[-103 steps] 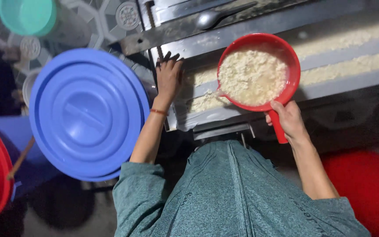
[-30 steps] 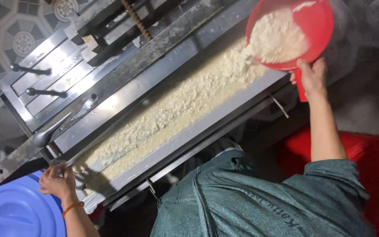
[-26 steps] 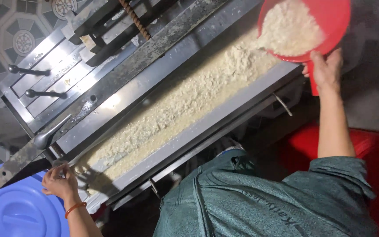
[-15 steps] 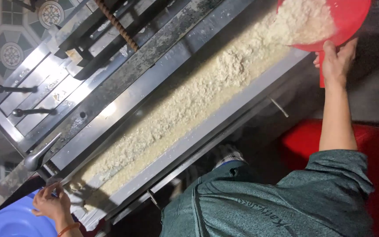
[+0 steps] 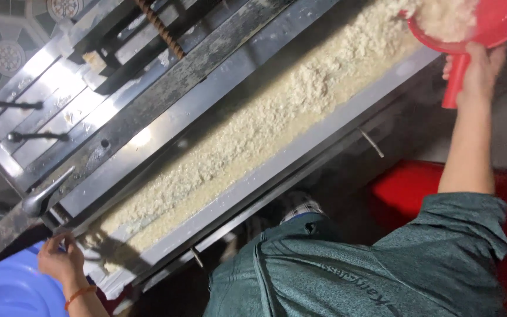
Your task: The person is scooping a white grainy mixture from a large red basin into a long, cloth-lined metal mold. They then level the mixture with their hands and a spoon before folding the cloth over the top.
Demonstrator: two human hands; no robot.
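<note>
Over the trough (image 5: 347,126), right hand (image 5: 479,67) grips red scoop (image 5: 488,29); left hand's (image 5: 60,261) grip seemingly loose.

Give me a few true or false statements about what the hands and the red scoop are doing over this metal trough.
1. The right hand grips the red scoop by its handle. True.
2. The scoop is empty. False: it holds pale crumbly mash.
3. The left hand rests at the metal trough end. True.
4. The trough is bare. False: mash lies along it.
5. A green lid sits bottom left. False: the lid is blue.
</note>
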